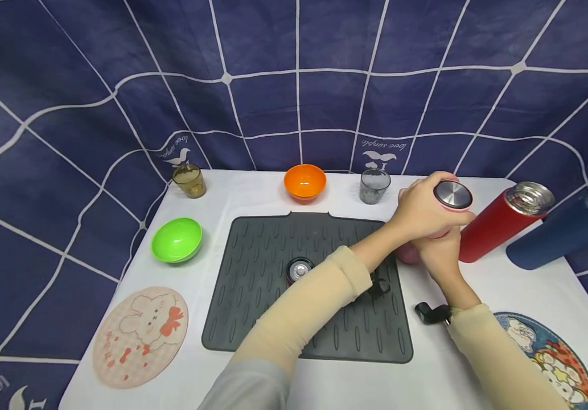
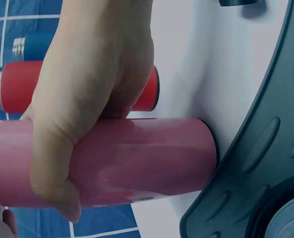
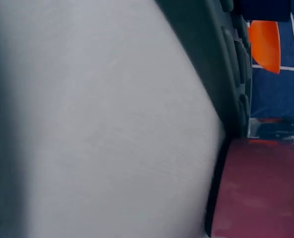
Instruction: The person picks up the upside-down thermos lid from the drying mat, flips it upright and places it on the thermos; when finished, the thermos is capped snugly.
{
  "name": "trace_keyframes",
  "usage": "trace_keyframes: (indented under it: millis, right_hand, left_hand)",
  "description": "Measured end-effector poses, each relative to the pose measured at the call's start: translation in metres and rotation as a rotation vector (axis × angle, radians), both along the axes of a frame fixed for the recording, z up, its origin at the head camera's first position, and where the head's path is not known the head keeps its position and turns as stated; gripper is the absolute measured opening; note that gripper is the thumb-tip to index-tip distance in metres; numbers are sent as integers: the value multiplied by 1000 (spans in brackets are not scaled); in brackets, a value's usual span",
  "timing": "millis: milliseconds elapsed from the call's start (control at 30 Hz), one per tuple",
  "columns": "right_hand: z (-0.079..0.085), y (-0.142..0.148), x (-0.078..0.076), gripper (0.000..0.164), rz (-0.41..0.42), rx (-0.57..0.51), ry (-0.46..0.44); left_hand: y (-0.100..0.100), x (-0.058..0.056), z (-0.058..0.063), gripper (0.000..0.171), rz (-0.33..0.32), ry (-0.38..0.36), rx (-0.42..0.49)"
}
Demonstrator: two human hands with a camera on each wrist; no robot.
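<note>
Both hands grip a pink vacuum flask (image 1: 407,254), upright at the mat's right edge. My left hand (image 1: 423,209) is curled round its top, at the cap (image 1: 453,195) with a silvery disc. Lower down, my right hand (image 1: 441,250) wraps the body; the left wrist view shows that right hand (image 2: 87,99) with its thumb across the flask (image 2: 147,163). Only the lower part of the flask (image 3: 265,193) shows in the right wrist view. Just right of the hands stand a red flask (image 1: 496,225) and a blue flask (image 1: 562,236), both with bare metal necks.
A dark grey mat (image 1: 253,273) bears a round black-rimmed cap (image 1: 299,269), partly behind the left sleeve. Along the back are an amber glass (image 1: 189,181), an orange bowl (image 1: 305,182) and a clear glass (image 1: 374,186). A green bowl (image 1: 176,240) and two round placemats lie at the sides.
</note>
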State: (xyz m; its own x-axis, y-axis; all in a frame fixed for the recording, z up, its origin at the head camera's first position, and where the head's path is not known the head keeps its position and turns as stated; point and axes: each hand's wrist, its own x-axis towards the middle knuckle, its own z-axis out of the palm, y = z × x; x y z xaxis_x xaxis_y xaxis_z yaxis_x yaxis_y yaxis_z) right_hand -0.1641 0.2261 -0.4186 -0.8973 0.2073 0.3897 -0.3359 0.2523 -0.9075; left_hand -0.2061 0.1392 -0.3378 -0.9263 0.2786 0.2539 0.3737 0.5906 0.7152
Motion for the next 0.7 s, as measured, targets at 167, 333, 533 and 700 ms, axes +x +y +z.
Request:
trace_keyframes:
  millis: [167, 333, 533, 700]
  right_hand:
    - [3, 3, -4, 64, 41, 10, -86]
    - [5, 8, -13, 64, 118, -28, -106]
    - [10, 10, -31, 66, 200, -64, -51]
    - [9, 25, -45, 65, 227, -39, -59]
  left_hand:
    - [-6, -10, 4, 65, -90, -73, -14]
    - [-7, -17, 13, 66, -134, -137, 21]
    - [-7, -25, 23, 65, -96, -43, -20]
    - [0, -29, 30, 66, -71, 2, -35]
